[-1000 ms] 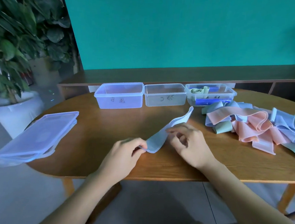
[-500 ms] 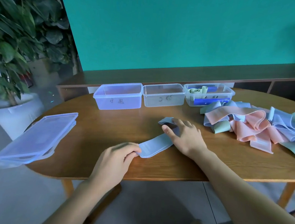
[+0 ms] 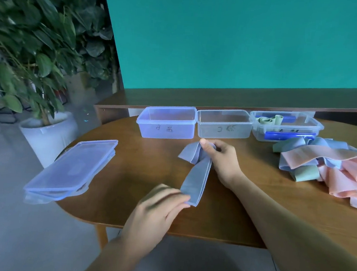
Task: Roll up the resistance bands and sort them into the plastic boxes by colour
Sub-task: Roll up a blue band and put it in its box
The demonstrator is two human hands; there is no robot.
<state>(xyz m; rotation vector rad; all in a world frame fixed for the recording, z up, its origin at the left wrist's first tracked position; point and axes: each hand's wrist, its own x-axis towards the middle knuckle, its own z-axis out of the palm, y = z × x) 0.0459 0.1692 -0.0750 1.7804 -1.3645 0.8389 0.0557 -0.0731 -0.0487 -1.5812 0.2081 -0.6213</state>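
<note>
In front of the blue box (image 3: pixel 167 121), on the desk (image 3: pixel 140 171), lies the blue band (image 3: pixel 198 175). Left hand (image 3: pixel 156 210) pinches its near end; right hand (image 3: pixel 220 158) grips the bunched far end. Judged light, limp, stretchy: roll from one end, keeping tension.

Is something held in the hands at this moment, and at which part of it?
Both hold one blue band. The left hand pinches its near end. The right hand grips its far part, folded over near the boxes.
</note>
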